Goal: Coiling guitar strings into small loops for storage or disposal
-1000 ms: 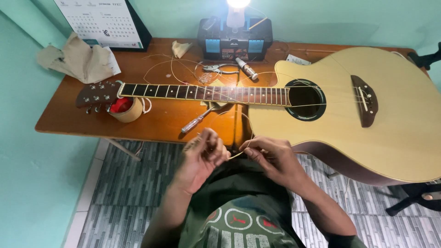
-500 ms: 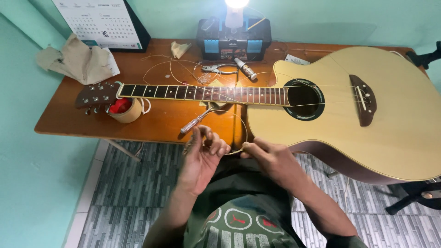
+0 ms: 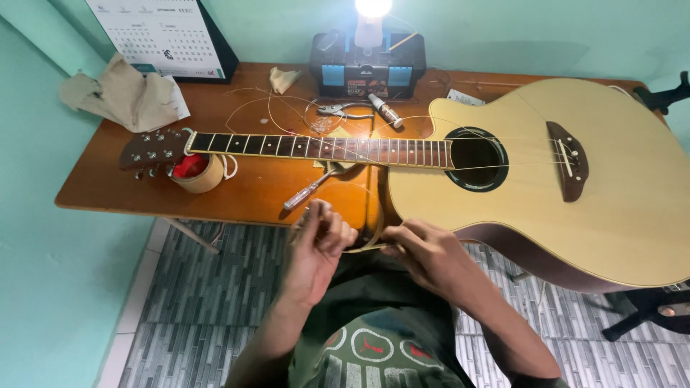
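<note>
An acoustic guitar (image 3: 546, 172) lies flat across a wooden table (image 3: 108, 179), its headstock (image 3: 151, 147) to the left. In front of the table's near edge, my left hand (image 3: 316, 248) and my right hand (image 3: 428, 251) hold a thin coiled guitar string (image 3: 374, 215) between them. The left fingers pinch one side of the loop. On the other side, the right fingers grip the string's end. Both hands hover above my lap, just below the guitar's body.
A screwdriver (image 3: 309, 190) lies near the table's front edge. A roll of tape (image 3: 198, 172) props the neck. Pliers (image 3: 341, 110), loose wire, a black and blue toolbox (image 3: 366, 68) with a lamp, crumpled cloth (image 3: 122, 93) and a calendar (image 3: 162, 36) sit further back.
My hands have drawn slightly apart and the string between them now forms a wider loop. The guitar has not moved.
</note>
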